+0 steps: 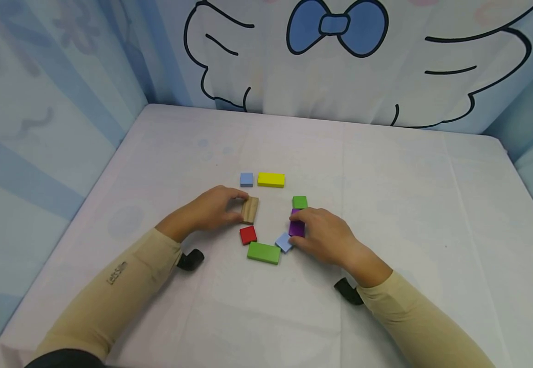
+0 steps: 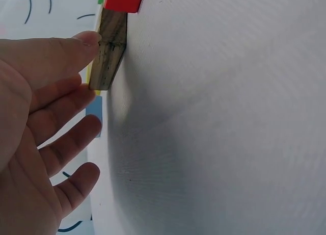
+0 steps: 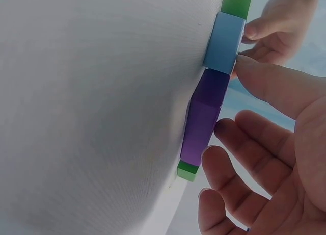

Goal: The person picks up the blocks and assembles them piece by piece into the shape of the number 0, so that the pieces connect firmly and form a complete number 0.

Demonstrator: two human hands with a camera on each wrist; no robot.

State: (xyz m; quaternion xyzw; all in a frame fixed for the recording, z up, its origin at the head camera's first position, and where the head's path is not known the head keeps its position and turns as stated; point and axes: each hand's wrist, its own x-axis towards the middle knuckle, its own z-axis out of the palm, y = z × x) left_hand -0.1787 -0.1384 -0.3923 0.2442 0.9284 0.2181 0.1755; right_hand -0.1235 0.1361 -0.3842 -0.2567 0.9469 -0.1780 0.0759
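In the head view my left hand (image 1: 213, 208) pinches a plain wooden block (image 1: 250, 210) between thumb and fingers. The left wrist view shows the thumb (image 2: 84, 49) against that block's edge. My right hand (image 1: 326, 235) reaches over a purple block (image 1: 296, 229), its fingers loosely bent. In the right wrist view its thumb is at the edge of a light blue block (image 3: 224, 41), and a fingertip touches the purple block (image 3: 201, 125). A small green block (image 1: 300, 202) adjoins the purple one's far end. Near the wooden block lies a red block (image 1: 248, 235).
A long green block (image 1: 264, 253) lies nearest the person, between the red and light blue blocks. Farther back are a small blue block (image 1: 246, 179) and a yellow block (image 1: 271, 180). White cloth covers the table (image 1: 409, 204); a printed curtain (image 1: 266, 71) hangs behind it.
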